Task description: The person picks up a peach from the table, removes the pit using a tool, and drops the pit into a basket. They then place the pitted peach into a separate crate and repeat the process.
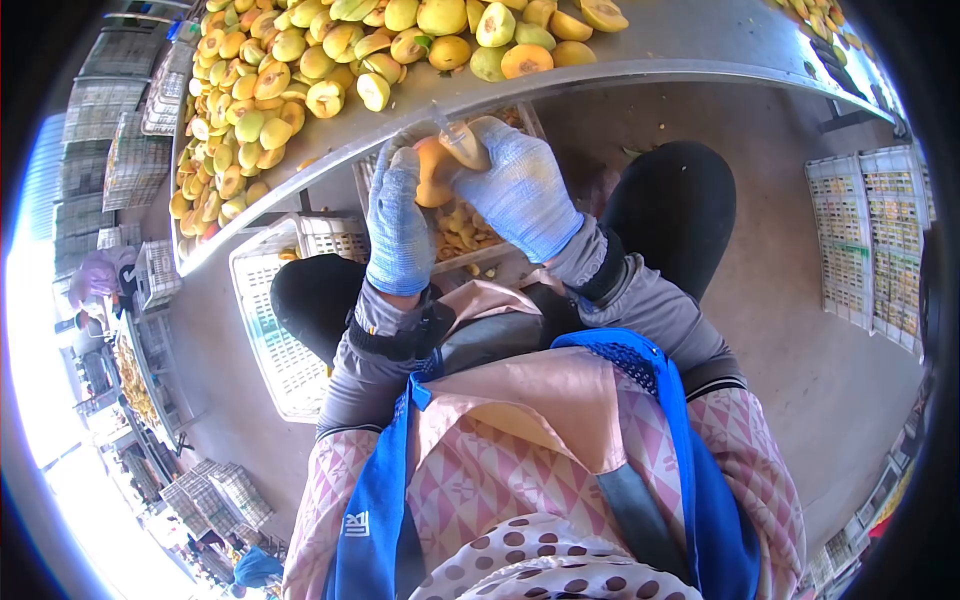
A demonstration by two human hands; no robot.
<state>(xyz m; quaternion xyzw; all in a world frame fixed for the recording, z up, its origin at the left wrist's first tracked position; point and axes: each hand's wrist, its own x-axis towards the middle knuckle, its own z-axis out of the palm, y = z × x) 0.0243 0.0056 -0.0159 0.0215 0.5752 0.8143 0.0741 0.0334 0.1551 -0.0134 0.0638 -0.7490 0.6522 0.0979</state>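
My left hand (398, 225), in a pale blue knit glove, is closed around an orange-yellow peach (432, 172) just below the metal table edge. My right hand (528, 188), gloved the same way, grips a short tool with a tan handle (465, 146) and a metal end pointing up and away. Its kind is not clear, as the metal part is blurred. The tool hand touches or nearly touches the fruit's right side. Many yellow peaches (330, 55), some cut in halves, are heaped on the metal table (640, 90) ahead.
Under my hands stands a crate with fruit pieces (465, 235). A white plastic crate (285, 345) is by my left knee; stacked crates (868, 245) stand at the right. More crates (135, 160) and a person (100, 280) are at far left.
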